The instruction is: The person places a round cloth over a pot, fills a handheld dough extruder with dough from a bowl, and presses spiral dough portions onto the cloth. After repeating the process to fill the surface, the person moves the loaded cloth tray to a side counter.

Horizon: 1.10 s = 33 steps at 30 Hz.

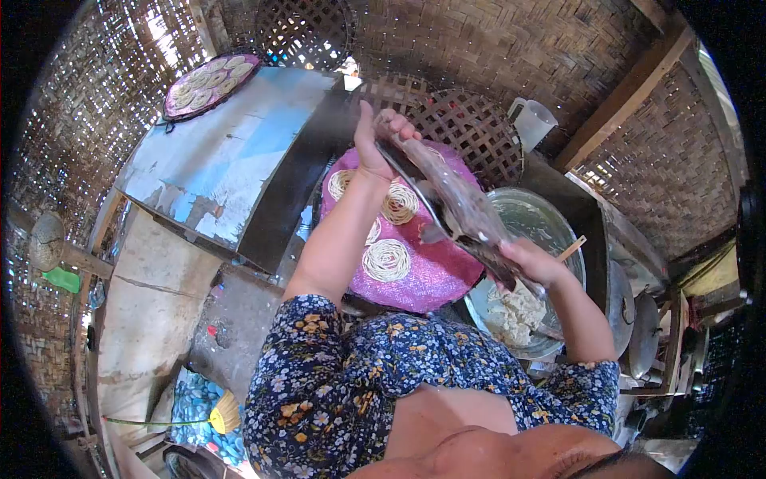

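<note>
A long, dark wooden noodle press [463, 199] is held slantwise over a round tray with a pink mesh surface [447, 275]. My left hand [381, 142] is closed round its upper end. Around the lower end, my right hand [533, 262] is wrapped. Flat coils of pale noodle strands lie on the tray, among them a front coil [386, 260] and one near the middle [399, 205]. The press covers part of the tray. Below my right hand, pale dough [519, 313] sits in a large metal basin [568, 219], with a wooden stick [573, 247] leaning at its rim.
To the left stands a worn blue-topped table [239, 140], bearing another round tray [170, 112] of noodle coils. Openwork woven baskets [471, 128] and a clear plastic jug [535, 124] are behind. A broom [226, 413] lies lower left. A woven wall with a wooden post [626, 92] rises at right.
</note>
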Tool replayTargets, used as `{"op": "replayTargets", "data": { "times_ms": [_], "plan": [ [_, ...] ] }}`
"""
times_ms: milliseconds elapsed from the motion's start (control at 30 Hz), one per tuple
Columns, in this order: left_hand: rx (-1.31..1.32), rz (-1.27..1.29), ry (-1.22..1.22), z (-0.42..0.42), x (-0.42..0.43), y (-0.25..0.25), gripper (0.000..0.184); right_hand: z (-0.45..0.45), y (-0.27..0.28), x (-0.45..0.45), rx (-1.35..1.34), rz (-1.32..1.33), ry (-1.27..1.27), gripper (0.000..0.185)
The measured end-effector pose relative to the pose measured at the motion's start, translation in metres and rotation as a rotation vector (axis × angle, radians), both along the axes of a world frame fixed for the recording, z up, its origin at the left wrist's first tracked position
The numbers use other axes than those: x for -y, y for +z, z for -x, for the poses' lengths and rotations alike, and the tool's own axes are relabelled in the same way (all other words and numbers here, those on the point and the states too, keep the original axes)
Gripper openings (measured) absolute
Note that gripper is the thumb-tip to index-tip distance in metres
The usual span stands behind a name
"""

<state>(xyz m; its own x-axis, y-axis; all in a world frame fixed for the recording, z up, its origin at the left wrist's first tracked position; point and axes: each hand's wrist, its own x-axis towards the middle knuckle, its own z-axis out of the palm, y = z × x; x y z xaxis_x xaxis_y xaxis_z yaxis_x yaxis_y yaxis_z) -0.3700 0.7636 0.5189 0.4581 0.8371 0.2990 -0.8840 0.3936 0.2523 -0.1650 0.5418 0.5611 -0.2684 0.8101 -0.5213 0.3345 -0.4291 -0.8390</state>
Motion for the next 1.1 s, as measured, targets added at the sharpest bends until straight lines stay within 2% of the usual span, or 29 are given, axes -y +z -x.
{"op": "replayTargets", "data": {
  "times_ms": [133,233,367,467,567,767,800,833,933,1033,1100],
  "plan": [
    [0.063,-0.038,-0.035,-0.007,0.017,0.014,0.042,-0.009,0.025,0.018,0.161,-0.041,-0.15,0.057],
    [0.095,-0.124,0.057,-0.002,0.011,0.038,0.042,-0.001,0.038,0.01,0.235,-0.178,-0.141,0.053],
    [0.118,-0.224,-0.008,0.022,0.008,0.057,0.04,0.016,0.039,0.01,0.182,-0.227,-0.128,0.053],
    [0.086,-0.198,-0.014,0.023,0.025,0.057,0.042,0.019,0.04,0.024,0.171,-0.206,-0.124,0.057],
    [0.132,-0.203,-0.04,0.012,0.035,0.054,0.041,0.009,0.049,0.039,0.193,-0.191,-0.184,0.048],
    [0.196,-0.324,-0.017,0.014,0.021,0.072,0.04,0.015,0.068,0.025,0.386,-0.33,-0.154,0.059],
    [0.272,-0.309,-0.103,0.019,0.016,0.077,0.049,0.021,0.068,0.021,0.395,-0.343,-0.153,0.059],
    [0.197,-0.328,-0.049,0.024,0.018,0.08,0.039,0.025,0.067,0.02,0.403,-0.356,-0.154,0.059],
    [0.148,-0.328,-0.036,0.036,0.024,0.086,0.04,0.028,0.054,0.021,0.309,-0.399,-0.137,0.058],
    [0.11,-0.255,-0.051,0.036,0.038,0.08,0.042,0.024,0.055,0.031,0.279,-0.269,-0.113,0.057],
    [0.129,-0.231,-0.101,0.029,0.041,0.069,0.047,0.02,0.051,0.039,0.246,-0.294,-0.143,0.057]
  ]
}}
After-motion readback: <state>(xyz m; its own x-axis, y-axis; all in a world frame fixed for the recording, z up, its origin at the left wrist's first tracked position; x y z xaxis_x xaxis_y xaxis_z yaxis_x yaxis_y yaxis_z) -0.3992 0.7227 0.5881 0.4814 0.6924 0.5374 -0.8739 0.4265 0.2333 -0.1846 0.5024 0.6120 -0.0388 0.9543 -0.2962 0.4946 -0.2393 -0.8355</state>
